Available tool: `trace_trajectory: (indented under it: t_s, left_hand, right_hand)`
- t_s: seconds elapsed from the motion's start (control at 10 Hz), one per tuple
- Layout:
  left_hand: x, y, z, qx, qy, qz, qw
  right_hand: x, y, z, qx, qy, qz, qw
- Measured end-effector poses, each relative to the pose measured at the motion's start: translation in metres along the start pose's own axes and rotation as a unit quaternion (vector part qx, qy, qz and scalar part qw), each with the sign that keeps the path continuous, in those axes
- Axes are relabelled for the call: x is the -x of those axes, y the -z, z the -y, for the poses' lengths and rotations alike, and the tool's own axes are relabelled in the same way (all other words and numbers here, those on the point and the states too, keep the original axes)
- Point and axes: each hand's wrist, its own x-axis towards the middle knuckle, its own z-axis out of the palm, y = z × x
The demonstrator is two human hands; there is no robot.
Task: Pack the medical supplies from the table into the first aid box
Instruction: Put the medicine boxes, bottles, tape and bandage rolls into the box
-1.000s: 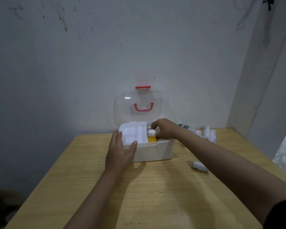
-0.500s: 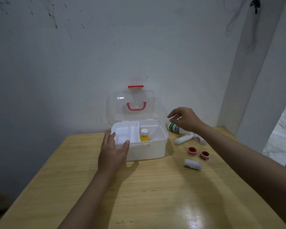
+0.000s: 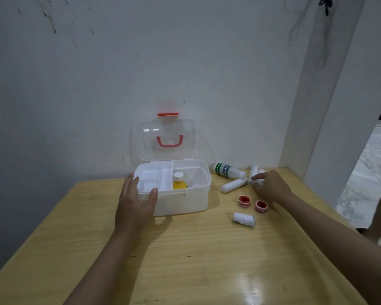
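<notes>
White first aid box (image 3: pixel 180 201) open, yellow bottle (image 3: pixel 179 182) inside; left hand (image 3: pixel 135 204) fingers spread on its front-left corner; right hand (image 3: pixel 271 187) fingers loosely curled, touching bandage rolls (image 3: pixel 253 172) right of box.

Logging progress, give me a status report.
Left hand braces first aid box. Right hand reaching bandage rolls, empty. Yellow bottle packed. Nothing blocking.

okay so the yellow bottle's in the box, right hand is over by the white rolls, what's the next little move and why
Probably close the right hand on the white rolls at its fingertips and carry one to the first aid box. The box stands open, braced by the left hand, with only the yellow bottle inside.
</notes>
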Motion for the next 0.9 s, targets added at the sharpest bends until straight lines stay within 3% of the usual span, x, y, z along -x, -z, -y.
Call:
trace_trajectory:
  t_s: [0.2, 0.4, 0.7, 0.9]
  left_hand:
    - [-0.001, -0.001, -0.002, -0.001, 0.005, -0.004, 1.000]
    - [-0.001, -0.001, -0.003, -0.001, 0.007, -0.002, 1.000]
    - [0.000, -0.001, -0.001, 0.008, 0.005, -0.008, 1.000]
    - [-0.001, -0.001, -0.001, -0.001, 0.004, -0.008, 1.000]
  right_hand:
    - [-0.002, -0.014, 0.000, -0.006, -0.050, -0.093, 0.994]
    - [-0.008, -0.020, 0.000, 0.019, -0.086, -0.130, 0.988]
    - [-0.013, -0.026, -0.002, 0.061, -0.081, -0.111, 0.989]
    - [-0.015, -0.028, -0.007, 0.018, -0.059, -0.142, 0.988]
